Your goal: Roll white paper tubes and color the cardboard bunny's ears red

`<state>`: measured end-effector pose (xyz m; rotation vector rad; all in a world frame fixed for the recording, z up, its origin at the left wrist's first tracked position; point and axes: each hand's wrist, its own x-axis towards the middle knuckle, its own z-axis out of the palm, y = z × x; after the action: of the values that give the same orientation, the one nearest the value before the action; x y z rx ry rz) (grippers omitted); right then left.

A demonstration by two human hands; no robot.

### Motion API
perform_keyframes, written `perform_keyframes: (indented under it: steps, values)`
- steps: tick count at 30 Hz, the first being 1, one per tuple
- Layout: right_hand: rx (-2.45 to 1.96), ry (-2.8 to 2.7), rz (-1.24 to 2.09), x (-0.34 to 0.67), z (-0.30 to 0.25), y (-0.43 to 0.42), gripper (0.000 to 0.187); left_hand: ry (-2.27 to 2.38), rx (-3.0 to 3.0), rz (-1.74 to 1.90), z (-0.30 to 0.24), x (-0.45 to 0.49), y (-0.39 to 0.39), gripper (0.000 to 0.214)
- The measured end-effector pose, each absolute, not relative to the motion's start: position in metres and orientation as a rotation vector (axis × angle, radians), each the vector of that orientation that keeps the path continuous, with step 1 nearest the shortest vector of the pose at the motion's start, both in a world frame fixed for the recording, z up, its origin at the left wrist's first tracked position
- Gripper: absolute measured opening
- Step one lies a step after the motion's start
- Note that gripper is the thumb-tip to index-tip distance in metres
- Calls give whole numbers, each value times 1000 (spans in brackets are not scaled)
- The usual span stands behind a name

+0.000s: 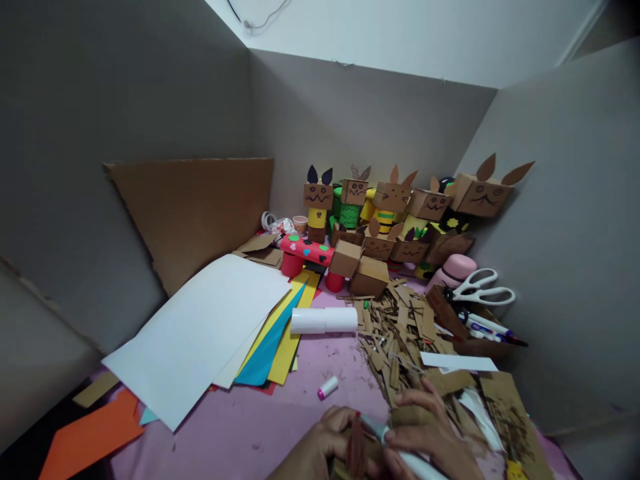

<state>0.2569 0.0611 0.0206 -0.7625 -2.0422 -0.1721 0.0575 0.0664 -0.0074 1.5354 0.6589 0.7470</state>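
Observation:
At the bottom edge, my left hand point(333, 440) is closed around a brown cardboard piece point(343, 467). A narrow part of that piece is coloured reddish brown point(357, 450). My right hand point(440, 437) grips a white marker point(417, 465), whose grey front end and red tip point left and touch or nearly touch the coloured part. Both hands are close together, and the frame edge cuts off part of what they hold. A white marker cap point(328, 387) with a pink end lies on the pink cloth just beyond my left hand.
Paper sheets point(210, 327) and an orange sheet point(93, 437) lie left. A white paper tube point(324, 321) is central. Cardboard scraps point(400, 333), a pen box with scissors point(483, 287) and a pink bottle point(453, 272) stand right. Several cardboard animal figures point(395, 198) line the back.

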Motion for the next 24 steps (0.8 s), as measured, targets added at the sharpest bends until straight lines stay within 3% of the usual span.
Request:
perform_keyframes:
  steps: [4,9,17,24]
  values:
    - [-761,-2006,-129,264,26,63,6,653,1508,766,-9,57,66,16]
    - [-619,-2133,65,255,34,64,27,652,1449,773,-16,58,67,18]
    - [-687,-2150,18,264,26,66,6,653,1461,788,-15,58,67,22]
    - [-660,-2147,70,267,27,68,7,644,1479,740,-18,56,69,25]
